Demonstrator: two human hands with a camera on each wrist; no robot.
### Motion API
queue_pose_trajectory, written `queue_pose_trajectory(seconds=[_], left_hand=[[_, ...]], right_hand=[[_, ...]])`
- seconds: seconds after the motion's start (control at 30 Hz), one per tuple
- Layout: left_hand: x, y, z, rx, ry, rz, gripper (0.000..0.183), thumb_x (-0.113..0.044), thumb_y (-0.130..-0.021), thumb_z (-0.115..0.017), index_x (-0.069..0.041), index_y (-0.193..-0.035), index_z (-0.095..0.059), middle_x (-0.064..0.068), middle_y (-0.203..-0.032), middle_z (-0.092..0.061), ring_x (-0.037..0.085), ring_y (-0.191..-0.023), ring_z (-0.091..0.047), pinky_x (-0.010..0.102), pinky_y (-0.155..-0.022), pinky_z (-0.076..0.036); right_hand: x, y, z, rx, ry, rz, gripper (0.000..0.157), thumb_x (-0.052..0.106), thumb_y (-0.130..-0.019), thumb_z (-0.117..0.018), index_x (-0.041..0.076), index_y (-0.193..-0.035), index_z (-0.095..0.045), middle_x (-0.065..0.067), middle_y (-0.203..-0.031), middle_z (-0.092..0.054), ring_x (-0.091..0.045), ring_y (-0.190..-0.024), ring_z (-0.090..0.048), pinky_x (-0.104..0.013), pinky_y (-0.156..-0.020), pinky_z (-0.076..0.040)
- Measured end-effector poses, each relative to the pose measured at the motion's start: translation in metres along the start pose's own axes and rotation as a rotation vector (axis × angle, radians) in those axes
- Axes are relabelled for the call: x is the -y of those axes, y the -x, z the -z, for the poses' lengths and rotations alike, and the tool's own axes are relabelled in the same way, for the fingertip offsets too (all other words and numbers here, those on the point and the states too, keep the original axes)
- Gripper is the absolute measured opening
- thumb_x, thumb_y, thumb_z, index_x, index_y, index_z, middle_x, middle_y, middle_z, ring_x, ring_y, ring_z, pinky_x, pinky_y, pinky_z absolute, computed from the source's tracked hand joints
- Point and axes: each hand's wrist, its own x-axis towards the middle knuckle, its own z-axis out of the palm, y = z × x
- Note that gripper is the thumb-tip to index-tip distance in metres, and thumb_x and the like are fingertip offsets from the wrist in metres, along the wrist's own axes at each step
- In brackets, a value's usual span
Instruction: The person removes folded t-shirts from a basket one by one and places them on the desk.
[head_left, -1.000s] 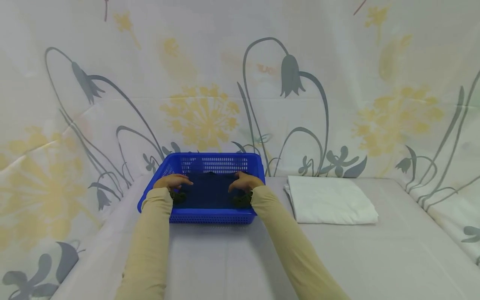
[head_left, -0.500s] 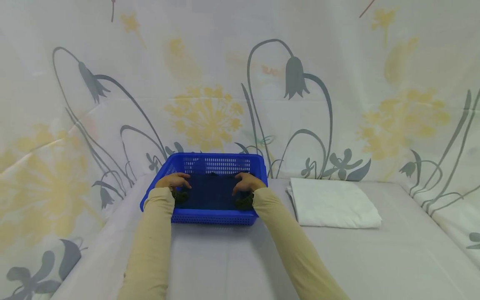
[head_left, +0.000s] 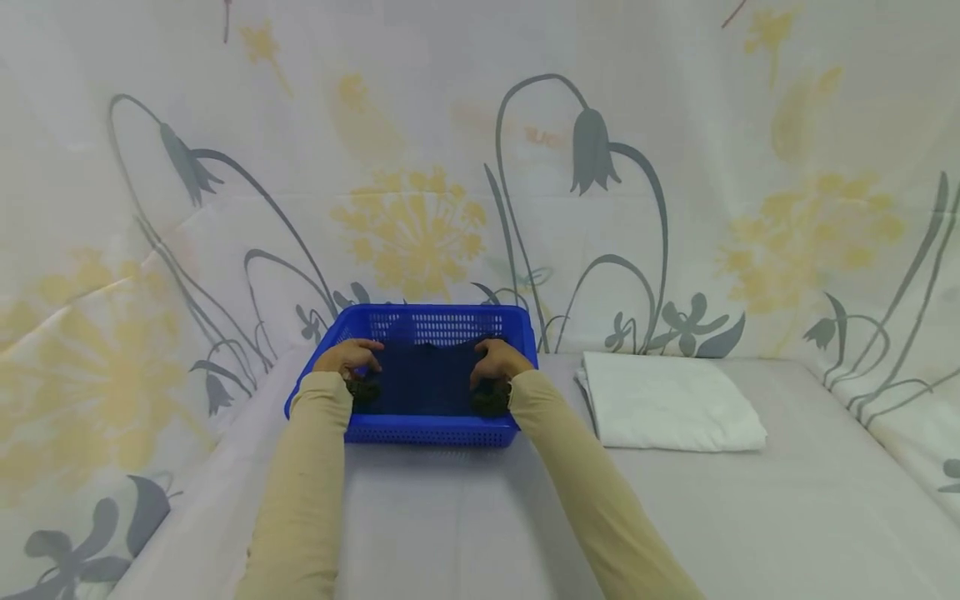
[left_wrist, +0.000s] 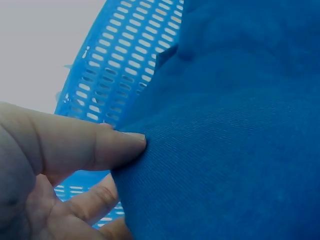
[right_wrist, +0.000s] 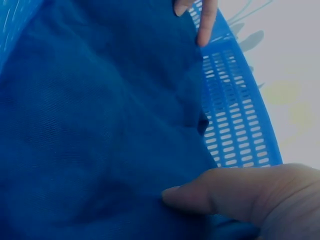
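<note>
A dark blue cloth point(head_left: 423, 379) lies in a blue plastic basket point(head_left: 427, 434) with slotted walls. My left hand point(head_left: 347, 358) is at the cloth's left edge. In the left wrist view its thumb point(left_wrist: 112, 145) lies on top of the cloth while the other fingers go beneath, pinching the edge. At the opposite edge is my right hand point(head_left: 501, 362). The right wrist view has that thumb point(right_wrist: 210, 195) pressed on the cloth, with the fingers under it hidden. Fingertips of the left hand point(right_wrist: 207, 22) also touch the cloth at the top there.
A folded white cloth point(head_left: 675, 402) lies on the table to the right of the basket. The pale tabletop point(head_left: 427, 517) extends in front of it. Behind rises a floral-patterned curtain point(head_left: 420, 125).
The head view has shifted slightly. Both hands stay at the cloth's side edges, their fingertips a little farther toward the basket's back than before. The basket and white cloth stay put.
</note>
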Motion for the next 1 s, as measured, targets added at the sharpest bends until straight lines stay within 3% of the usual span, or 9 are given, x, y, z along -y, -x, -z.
queue_pose_trajectory(seconds=[0.07,0.13,0.3,0.5,0.67,0.77,0.83,0.9,1.0], left_hand=[[-0.004,0.0,0.001,0.001,0.014,-0.007,0.059,0.004,-0.091,-0.053,0.003,-0.147,-0.034,0.028,-0.152,-0.023,0.014,-0.063,-0.047,0.018,-0.046,-0.037],[-0.007,-0.001,0.002,0.004,0.033,-0.014,0.06,0.006,-0.09,-0.051,0.004,-0.148,-0.033,0.028,-0.152,-0.023,0.01,-0.052,-0.039,0.017,-0.046,-0.036],[-0.014,0.0,0.002,0.023,0.028,-0.017,0.06,0.006,-0.092,-0.049,0.002,-0.149,-0.032,0.029,-0.151,-0.023,0.007,-0.046,-0.033,0.018,-0.044,-0.032],[-0.023,0.006,0.004,0.015,0.008,-0.036,0.06,0.006,-0.092,-0.05,-0.001,-0.149,-0.035,0.027,-0.15,-0.025,0.005,-0.043,-0.03,0.018,-0.041,-0.027],[-0.024,0.006,0.006,0.006,-0.005,-0.039,0.057,0.005,-0.093,-0.049,-0.003,-0.148,-0.038,0.026,-0.144,-0.035,0.005,-0.043,-0.029,0.019,-0.041,-0.027],[-0.027,0.009,0.008,-0.008,-0.018,-0.051,0.054,0.005,-0.094,-0.047,-0.003,-0.147,-0.04,0.021,-0.121,-0.054,0.005,-0.042,-0.026,0.02,-0.041,-0.026],[-0.03,0.014,0.009,-0.017,-0.019,-0.064,0.053,0.005,-0.094,-0.046,-0.002,-0.146,-0.041,0.014,-0.09,-0.06,0.005,-0.041,-0.025,0.021,-0.04,-0.026],[-0.033,0.017,0.01,-0.031,-0.006,-0.078,0.053,0.005,-0.093,-0.047,-0.001,-0.145,-0.042,0.003,-0.064,-0.05,0.005,-0.04,-0.023,0.021,-0.039,-0.025],[-0.037,0.022,0.011,-0.057,0.039,-0.095,0.054,0.005,-0.091,-0.048,0.0,-0.145,-0.041,-0.006,-0.048,-0.03,0.004,-0.037,-0.023,0.02,-0.037,-0.024]], right_hand=[[0.001,0.002,0.001,-0.014,-0.038,0.017,0.073,0.003,-0.076,-0.076,0.006,-0.143,-0.047,-0.019,-0.138,-0.049,-0.029,-0.092,-0.062,-0.041,-0.074,-0.053],[0.002,0.004,0.002,-0.022,-0.079,0.033,0.073,0.0,-0.075,-0.075,0.006,-0.143,-0.047,-0.02,-0.138,-0.048,-0.03,-0.094,-0.061,-0.042,-0.075,-0.053],[0.002,0.008,0.003,-0.006,-0.166,0.043,0.073,-0.004,-0.076,-0.071,0.007,-0.144,-0.045,-0.021,-0.14,-0.045,-0.031,-0.103,-0.057,-0.043,-0.079,-0.053],[0.007,0.012,0.007,0.012,-0.238,0.056,0.074,-0.01,-0.078,-0.066,0.009,-0.146,-0.043,-0.02,-0.146,-0.038,-0.027,-0.095,-0.054,-0.047,-0.084,-0.05],[0.011,0.014,0.011,0.024,-0.277,0.08,0.072,-0.013,-0.079,-0.063,0.008,-0.145,-0.044,-0.019,-0.148,-0.035,-0.031,-0.106,-0.053,-0.048,-0.088,-0.049],[0.015,0.018,0.015,0.028,-0.304,0.095,0.072,-0.015,-0.078,-0.061,0.008,-0.144,-0.045,-0.019,-0.147,-0.037,-0.026,-0.095,-0.053,-0.042,-0.082,-0.05],[0.017,0.019,0.017,0.022,-0.307,0.105,0.072,-0.014,-0.078,-0.061,0.008,-0.145,-0.045,-0.019,-0.145,-0.038,-0.024,-0.085,-0.05,-0.037,-0.074,-0.049],[0.019,0.02,0.021,0.009,-0.298,0.116,0.072,-0.013,-0.079,-0.062,0.009,-0.145,-0.045,-0.019,-0.145,-0.039,-0.023,-0.083,-0.048,-0.034,-0.069,-0.047],[0.021,0.022,0.025,-0.01,-0.314,0.136,0.07,-0.01,-0.08,-0.063,0.009,-0.145,-0.046,-0.018,-0.146,-0.039,-0.024,-0.092,-0.052,-0.035,-0.073,-0.048]])
